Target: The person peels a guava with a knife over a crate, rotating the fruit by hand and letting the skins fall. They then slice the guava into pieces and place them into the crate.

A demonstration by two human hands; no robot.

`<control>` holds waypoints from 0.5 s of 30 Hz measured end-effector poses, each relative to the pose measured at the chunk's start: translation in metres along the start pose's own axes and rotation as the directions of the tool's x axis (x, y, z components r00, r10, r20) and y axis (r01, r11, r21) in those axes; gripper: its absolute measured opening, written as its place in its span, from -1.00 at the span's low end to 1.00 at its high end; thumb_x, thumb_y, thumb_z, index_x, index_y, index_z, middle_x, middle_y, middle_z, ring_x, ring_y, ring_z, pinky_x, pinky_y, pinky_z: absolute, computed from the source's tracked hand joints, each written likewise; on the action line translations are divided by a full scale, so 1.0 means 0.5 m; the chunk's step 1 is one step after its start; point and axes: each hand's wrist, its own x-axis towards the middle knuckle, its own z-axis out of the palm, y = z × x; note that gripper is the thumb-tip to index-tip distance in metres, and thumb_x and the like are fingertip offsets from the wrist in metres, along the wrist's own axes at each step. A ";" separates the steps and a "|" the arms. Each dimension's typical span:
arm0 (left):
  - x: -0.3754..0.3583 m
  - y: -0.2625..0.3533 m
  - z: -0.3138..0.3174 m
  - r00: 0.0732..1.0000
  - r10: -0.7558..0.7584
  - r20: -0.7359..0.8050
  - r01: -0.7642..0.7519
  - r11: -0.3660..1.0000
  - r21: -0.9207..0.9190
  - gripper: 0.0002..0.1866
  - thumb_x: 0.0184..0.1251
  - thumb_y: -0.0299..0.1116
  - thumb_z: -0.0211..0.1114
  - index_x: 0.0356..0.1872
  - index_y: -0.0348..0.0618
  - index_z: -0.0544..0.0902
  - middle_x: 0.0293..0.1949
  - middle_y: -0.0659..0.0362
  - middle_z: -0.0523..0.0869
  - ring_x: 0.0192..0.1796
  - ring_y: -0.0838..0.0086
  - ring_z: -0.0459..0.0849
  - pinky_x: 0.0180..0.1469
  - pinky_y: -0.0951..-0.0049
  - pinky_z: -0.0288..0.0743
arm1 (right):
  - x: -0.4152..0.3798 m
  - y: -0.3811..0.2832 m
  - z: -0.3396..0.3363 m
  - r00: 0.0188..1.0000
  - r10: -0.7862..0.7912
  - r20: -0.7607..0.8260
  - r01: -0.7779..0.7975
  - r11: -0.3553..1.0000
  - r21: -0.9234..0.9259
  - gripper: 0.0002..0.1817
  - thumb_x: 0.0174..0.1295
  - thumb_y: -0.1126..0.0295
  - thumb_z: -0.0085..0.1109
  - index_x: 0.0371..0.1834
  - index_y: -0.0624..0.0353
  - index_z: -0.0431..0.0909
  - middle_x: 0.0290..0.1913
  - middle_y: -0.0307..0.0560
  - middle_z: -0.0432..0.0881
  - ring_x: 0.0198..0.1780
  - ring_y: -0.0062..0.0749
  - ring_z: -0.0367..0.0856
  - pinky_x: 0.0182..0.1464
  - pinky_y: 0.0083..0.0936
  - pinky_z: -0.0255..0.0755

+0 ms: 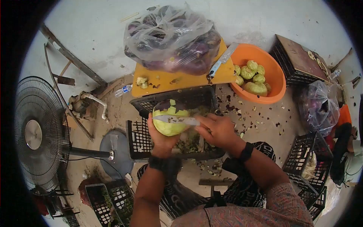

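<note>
In the middle, over the black crate: the left hand (163,138) cups a round vegetable (170,118) from below.
Left grip: closed around the vegetable, fingers curled up its sides.
Right grip: the right hand (218,130) is closed on the handle of a knife (176,120); the blade lies flat across the vegetable.
Vegetable: mostly pale green where the skin is off, with dark purple skin left on top.
How it will handle: it looks firm and a bit heavy, and the bare green part is likely wet and slippery. The safest hold is from underneath, fingers kept away from the blade.
Below the hands: a black crate (140,140) with bits of peel inside.
Just behind: an orange board (170,81) on another crate, with a clear bag of purple vegetables (172,38) on it and a 2nd knife (223,58) at its edge.
To the right: an orange bowl (278,75) with peeled green pieces.
Floor: peel scraps lie about.
Far left: a standing fan (34,134).
Far right: more black crates and another bag (319,106).
</note>
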 end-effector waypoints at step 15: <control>-0.022 0.007 0.027 0.999 -0.039 -0.032 0.039 0.999 0.022 -0.28 0.20 0.37 -0.17 0.18 0.09 0.48 0.16 0.03 0.53 0.20 0.01 0.47 0.10 -0.18 0.38 | -0.003 0.007 0.001 1.000 -0.009 -0.027 0.011 0.999 0.046 -0.71 0.14 0.21 0.28 -0.12 0.06 0.58 -0.46 -0.15 0.58 -0.48 -0.17 0.61 -0.47 -0.30 0.48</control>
